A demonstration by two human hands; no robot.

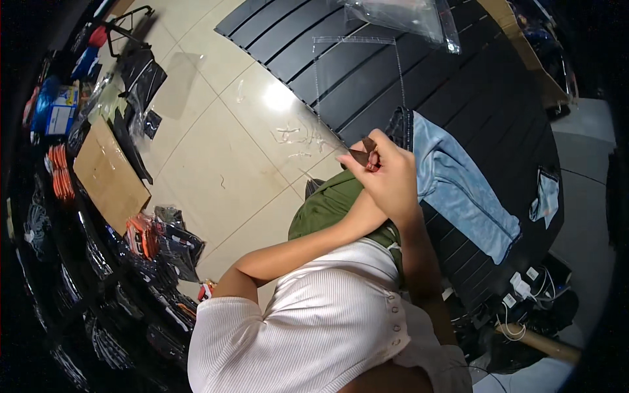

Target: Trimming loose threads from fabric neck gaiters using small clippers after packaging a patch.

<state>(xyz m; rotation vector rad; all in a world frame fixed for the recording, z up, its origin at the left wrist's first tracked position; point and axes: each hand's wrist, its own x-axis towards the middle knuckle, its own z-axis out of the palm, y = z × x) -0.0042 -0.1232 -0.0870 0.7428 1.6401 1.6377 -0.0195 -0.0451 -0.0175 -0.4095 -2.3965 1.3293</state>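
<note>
My right hand (393, 173) is raised over the table's near edge, its thumb and fingers closed on a small dark brown pointed piece (358, 156) whose kind I cannot make out. My left forearm (308, 242) crosses my body and passes behind the right wrist; the left hand's fingers are mostly hidden there. Just beyond the hands, a clear plastic bag (354, 40) with dotted side edges lies flat on the black slatted table (488, 121). Right beside my right hand, light blue plush pants (462, 187) with a dark waistband are spread out.
Clear plastic packaging (413, 23) lies at the table's far side. A small light blue folded piece (545, 196) rests at the right. White plugs and cables (522, 286) sit below. To the left are a cardboard piece (111, 173), packaged goods (141, 237) and tiled floor (216, 157) with plastic scraps.
</note>
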